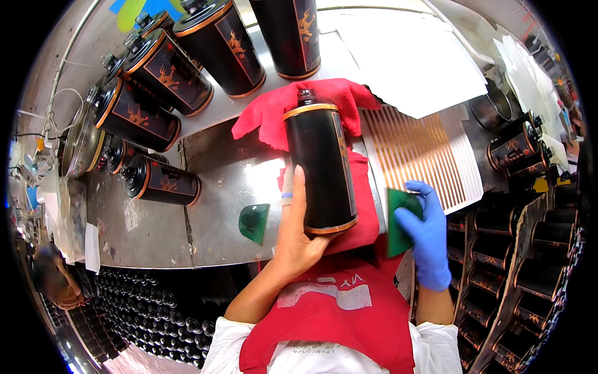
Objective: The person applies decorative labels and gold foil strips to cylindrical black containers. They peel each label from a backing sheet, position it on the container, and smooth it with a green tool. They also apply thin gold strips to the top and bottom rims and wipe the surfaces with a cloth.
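A black cylindrical bottle [316,162] with copper-coloured bands and a dark neck lies across a red cloth [269,124] in front of me. My left hand [296,243], bare with a blue band round one finger, grips its lower end from the left. In a blue glove, my right hand [431,243] pinches a green flat scraper [397,240] just right of the bottle, apart from it. Another green piece [254,223], rounded on one side, rests on the metal table [215,234] to the left.
Several decorated black bottles [227,53] stand at the back left; one bottle [165,181] is nearer. A white sheet with copper strips [430,149] lies right, below white paper [405,62]. Racks of bottles [492,268] fill the lower right. Another person [59,277] is far left.
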A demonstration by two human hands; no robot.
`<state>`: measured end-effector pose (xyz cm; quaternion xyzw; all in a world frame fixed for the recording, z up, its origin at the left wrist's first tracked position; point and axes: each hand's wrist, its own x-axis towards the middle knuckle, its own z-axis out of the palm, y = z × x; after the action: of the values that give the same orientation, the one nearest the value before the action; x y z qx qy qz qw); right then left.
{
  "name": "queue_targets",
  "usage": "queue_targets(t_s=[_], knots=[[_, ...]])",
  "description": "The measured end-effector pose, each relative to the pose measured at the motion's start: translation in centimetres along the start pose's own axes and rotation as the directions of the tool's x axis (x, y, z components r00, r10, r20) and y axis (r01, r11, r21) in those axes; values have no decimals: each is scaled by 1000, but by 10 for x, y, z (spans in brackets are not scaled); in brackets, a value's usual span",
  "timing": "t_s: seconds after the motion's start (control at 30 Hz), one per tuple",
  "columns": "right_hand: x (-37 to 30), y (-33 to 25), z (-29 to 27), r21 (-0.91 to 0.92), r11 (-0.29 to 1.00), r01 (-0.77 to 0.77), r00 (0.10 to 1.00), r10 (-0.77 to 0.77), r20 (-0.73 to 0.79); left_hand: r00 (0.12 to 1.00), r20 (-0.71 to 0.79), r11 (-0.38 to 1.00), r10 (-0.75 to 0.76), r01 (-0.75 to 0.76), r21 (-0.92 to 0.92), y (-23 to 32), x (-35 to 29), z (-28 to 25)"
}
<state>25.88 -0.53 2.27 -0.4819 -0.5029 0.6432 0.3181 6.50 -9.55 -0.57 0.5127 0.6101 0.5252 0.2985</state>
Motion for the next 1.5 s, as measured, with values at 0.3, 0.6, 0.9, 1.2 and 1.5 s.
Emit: queue_targets(t_s=[0.3,0.6,0.9,1.2,1.5], knots=[[-20,2,16,-517,845,134,978,-197,-69,1000,10,960,14,-16,280,-3,-3,-9],[-26,1,40,-349,886,307,947,-245,209,954,222,849,200,-282,447,12,19,-8],[-2,39,19,-195,965,176,974,-142,178,977,208,864,39,-137,484,-34,-1,-24],[-19,-2,44,-263,877,402,903,-332,272,941,231,645,247,-338,686,15,7,-10],[2,43,23,-155,961,230,959,-197,203,963,228,990,-141,141,18,-29,-4,-23]])
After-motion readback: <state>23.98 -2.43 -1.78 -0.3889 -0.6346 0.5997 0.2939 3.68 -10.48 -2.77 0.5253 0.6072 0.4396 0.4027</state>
